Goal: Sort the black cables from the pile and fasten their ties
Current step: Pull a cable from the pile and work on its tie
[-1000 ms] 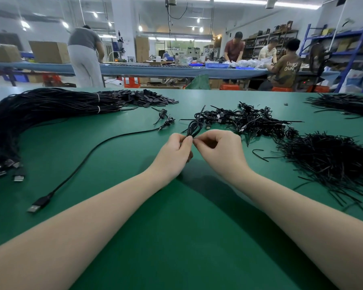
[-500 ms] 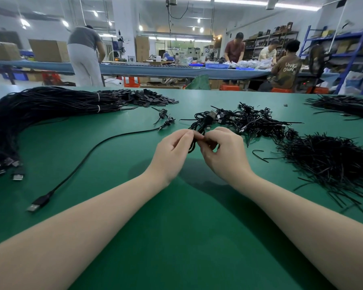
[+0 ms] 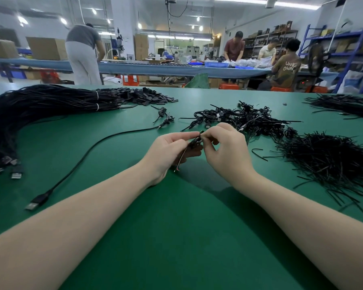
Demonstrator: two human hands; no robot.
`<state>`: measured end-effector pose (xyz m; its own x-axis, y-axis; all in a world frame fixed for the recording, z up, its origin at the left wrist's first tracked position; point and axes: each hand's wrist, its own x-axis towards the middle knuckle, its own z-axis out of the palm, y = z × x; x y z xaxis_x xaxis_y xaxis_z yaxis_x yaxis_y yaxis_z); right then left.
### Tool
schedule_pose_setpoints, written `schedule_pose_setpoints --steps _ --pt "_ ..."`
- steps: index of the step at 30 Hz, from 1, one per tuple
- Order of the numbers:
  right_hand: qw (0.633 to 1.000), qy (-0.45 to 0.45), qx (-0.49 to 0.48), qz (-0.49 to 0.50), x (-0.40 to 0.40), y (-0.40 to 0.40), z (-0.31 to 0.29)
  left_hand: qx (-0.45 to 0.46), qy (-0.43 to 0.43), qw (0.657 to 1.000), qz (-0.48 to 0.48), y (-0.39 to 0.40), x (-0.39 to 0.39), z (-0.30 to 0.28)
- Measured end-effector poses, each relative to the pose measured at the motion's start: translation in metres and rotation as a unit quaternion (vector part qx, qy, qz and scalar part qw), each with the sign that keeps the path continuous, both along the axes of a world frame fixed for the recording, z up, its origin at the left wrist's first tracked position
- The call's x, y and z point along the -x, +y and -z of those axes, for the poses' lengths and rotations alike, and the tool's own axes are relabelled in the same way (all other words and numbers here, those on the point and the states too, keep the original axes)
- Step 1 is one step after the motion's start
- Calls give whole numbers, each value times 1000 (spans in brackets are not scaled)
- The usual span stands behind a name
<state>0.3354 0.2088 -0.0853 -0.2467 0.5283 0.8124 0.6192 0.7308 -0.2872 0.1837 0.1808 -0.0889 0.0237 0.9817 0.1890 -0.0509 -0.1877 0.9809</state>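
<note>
Above the middle of the green table, my left hand (image 3: 169, 151) and my right hand (image 3: 223, 147) meet around a small coiled black cable (image 3: 195, 141). The left hand grips the coil, and thin bare wire ends hang below it. The right hand pinches the coil's top, where its tie would be; the tie itself is too small to make out. Behind my hands lies the tangled pile of coiled black cables (image 3: 245, 119). A heap of loose black ties (image 3: 331, 162) spreads at the right.
A big bundle of long black cables (image 3: 40, 107) curves along the left, USB plugs at its near end. One uncoiled USB cable (image 3: 88, 155) runs across the left middle. More ties (image 3: 344, 104) lie far right. Several people work at a table behind.
My hands have drawn the coiled cable nearer to me and turned it, so its loops no longer stick up toward the pile. The wire ends now hang below my left hand.
</note>
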Motion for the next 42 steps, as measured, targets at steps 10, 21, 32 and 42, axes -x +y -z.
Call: schedule_pose_setpoints --steps 10,21,32,42 --pt "994 56 95 -23 5 2 7 -130 37 986 -96 9 2 12" --pt "993 -57 -98 -15 6 -7 0 20 -86 992 -90 9 2 3" --pt "1000 -11 -17 7 4 -4 4 -38 -5 999 -11 10 3 10" --pt "995 -24 -97 13 8 -7 0 9 -14 999 -34 8 -2 5"
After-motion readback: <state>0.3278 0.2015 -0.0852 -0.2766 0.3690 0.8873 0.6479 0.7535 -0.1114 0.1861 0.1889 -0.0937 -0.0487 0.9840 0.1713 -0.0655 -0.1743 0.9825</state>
